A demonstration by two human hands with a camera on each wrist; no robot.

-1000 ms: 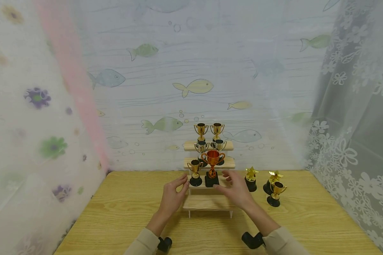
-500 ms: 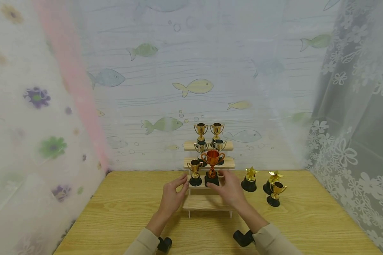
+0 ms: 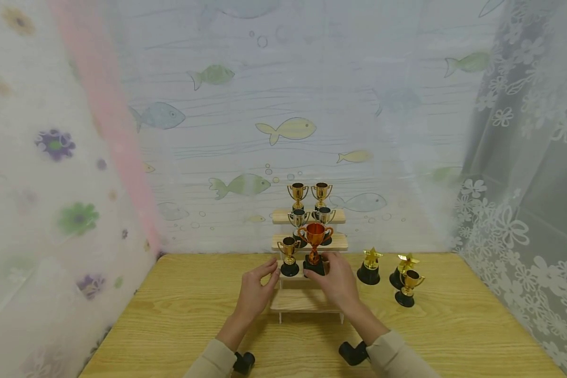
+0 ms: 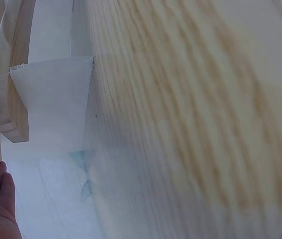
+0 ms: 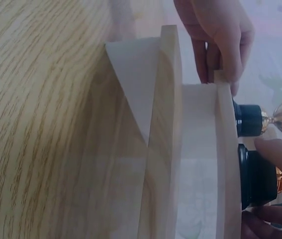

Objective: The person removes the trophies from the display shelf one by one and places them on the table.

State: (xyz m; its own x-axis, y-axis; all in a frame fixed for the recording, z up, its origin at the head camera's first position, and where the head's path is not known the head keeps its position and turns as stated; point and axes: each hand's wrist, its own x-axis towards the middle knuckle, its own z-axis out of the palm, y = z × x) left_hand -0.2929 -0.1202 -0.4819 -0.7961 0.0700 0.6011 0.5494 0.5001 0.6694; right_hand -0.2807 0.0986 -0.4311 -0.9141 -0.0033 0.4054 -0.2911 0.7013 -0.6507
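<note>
A tiered wooden display stand [image 3: 307,300] bears small trophies on its steps. My left hand [image 3: 255,286] holds the left end of the second step from the bottom; in the right wrist view its fingers pinch the step's end [image 5: 222,77]. On that step my right hand [image 3: 337,283] grips the black square base [image 5: 260,177] of an orange-bronze trophy cup [image 3: 315,234], thumb in front and fingers behind. Left of it stands a small gold trophy cup [image 3: 289,247] on a round black base. The left wrist view shows my left fingers [image 4: 5,194] against the step's end.
Behind stand silver cups [image 3: 298,215] and gold cups [image 3: 321,193] on the upper steps. Right of the stand, star trophies [image 3: 372,258] and another gold cup [image 3: 410,283] stand on the wooden table [image 3: 193,315]. A fish-patterned curtain [image 3: 241,131] hangs behind.
My right hand has moved left from beside the bronze trophy to close round its base. The left hand stays at the step's end.
</note>
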